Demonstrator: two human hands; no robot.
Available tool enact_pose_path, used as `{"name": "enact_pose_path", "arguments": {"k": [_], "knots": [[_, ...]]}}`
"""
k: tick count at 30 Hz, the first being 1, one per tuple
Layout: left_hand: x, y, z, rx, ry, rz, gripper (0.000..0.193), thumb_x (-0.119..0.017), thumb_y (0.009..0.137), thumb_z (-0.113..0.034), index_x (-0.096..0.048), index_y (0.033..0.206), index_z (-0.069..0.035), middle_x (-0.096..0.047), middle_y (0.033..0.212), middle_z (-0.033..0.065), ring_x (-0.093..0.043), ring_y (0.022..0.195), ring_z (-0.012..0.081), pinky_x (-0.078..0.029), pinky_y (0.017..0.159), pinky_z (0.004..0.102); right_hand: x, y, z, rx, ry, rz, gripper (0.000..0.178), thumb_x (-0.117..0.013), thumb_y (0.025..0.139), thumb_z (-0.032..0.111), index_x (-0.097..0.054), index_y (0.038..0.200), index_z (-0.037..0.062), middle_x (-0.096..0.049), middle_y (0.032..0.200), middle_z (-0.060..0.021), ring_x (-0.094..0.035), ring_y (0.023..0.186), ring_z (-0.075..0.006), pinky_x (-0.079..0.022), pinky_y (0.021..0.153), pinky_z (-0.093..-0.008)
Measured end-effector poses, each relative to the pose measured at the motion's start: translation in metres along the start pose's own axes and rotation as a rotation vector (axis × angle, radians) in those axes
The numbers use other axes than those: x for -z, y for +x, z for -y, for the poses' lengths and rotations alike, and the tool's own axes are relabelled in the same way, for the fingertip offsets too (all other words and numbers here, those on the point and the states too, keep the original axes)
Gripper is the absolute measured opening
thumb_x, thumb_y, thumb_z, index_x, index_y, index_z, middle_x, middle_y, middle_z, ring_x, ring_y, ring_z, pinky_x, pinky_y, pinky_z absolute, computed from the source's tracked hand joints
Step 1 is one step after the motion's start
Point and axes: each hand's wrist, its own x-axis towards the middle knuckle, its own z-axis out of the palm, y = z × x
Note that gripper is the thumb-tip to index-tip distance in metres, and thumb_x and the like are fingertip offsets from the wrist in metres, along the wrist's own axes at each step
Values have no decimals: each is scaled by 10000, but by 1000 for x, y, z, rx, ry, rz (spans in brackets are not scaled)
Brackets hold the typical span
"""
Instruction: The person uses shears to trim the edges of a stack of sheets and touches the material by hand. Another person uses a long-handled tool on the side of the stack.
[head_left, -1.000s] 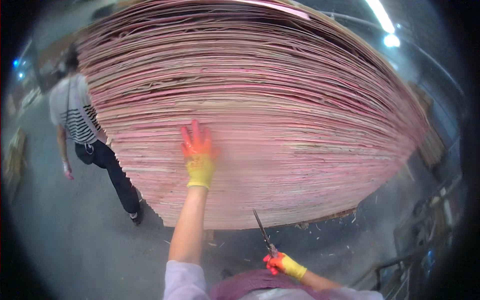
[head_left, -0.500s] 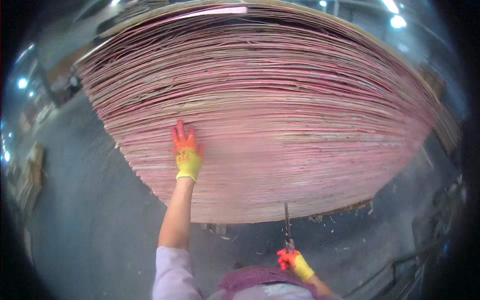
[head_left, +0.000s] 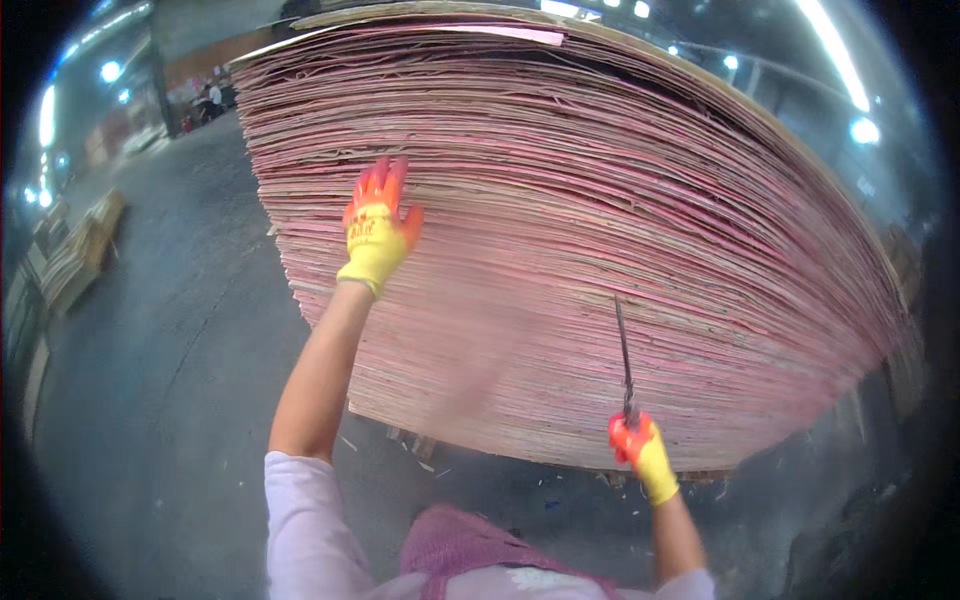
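A tall stack of thin wood sheets [head_left: 560, 230] with pink-stained edges fills the middle of the view. My left hand [head_left: 378, 222], in a yellow glove with an orange-red coated palm and fingers, lies against the edges on the stack's left side, fingers stretched upward. In a matching glove, my right hand [head_left: 640, 445] is closed round the handle of a long, thin, dark-bladed knife [head_left: 624, 350]. The blade points up in front of the lower right part of the stack; whether it touches the edges I cannot tell.
Grey floor [head_left: 170, 340] runs along the left, with a smaller pile of boards [head_left: 85, 255] on it. Wood scraps [head_left: 424, 447] lie under the stack's near edge. Far back at left a person [head_left: 212, 97] is visible. Some sheet edges stick out unevenly near the top.
My left hand has slid higher up the stack's face. My right hand has risen with the knife, from below the stack to in front of its lower part. The view has shifted.
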Motion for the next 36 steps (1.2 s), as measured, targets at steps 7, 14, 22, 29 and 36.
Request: {"name": "enact_pose_path", "arguments": {"k": [7,14,22,29,36], "knots": [[8,111,15,-251,79,-222,784,-645,783,-67,-466,1537,-192,-482,1550,144,-453,1406,413,-414,1121,528,-30,65,201,713,-799,-343,335,-805,837,257,-623,1056,80,-646,751,-171,-642,701,-408,-504,632,-453],[-7,115,28,-243,131,-219,824,-706,752,-122,-468,1536,-214,-472,1562,110,-452,1415,369,-431,1063,548,-97,81,336,714,-1211,-472,322,-796,810,270,-650,1015,70,-705,817,-187,-668,811,-437,-515,733,-526],[-2,119,36,-290,98,-210,835,-762,731,-148,-483,1518,-191,-451,1577,103,-464,1397,345,-469,995,547,-126,85,393,500,-1363,-484,277,-743,849,298,-662,921,43,-699,825,-209,-678,864,-419,-517,768,-507],[2,120,36,-306,62,-229,774,-727,739,-106,-528,1481,-195,-469,1566,101,-488,1380,352,-473,980,539,-132,112,400,784,-1749,-662,225,-670,913,260,-644,925,37,-714,834,-174,-707,820,-367,-557,771,-481],[11,127,43,-266,-66,-147,732,-671,722,-84,-594,1434,-240,-580,1422,101,-520,1321,364,-466,990,534,-143,169,321,579,-1223,-770,298,-726,873,216,-609,1089,48,-712,849,-223,-688,836,-449,-537,738,-541]]}}
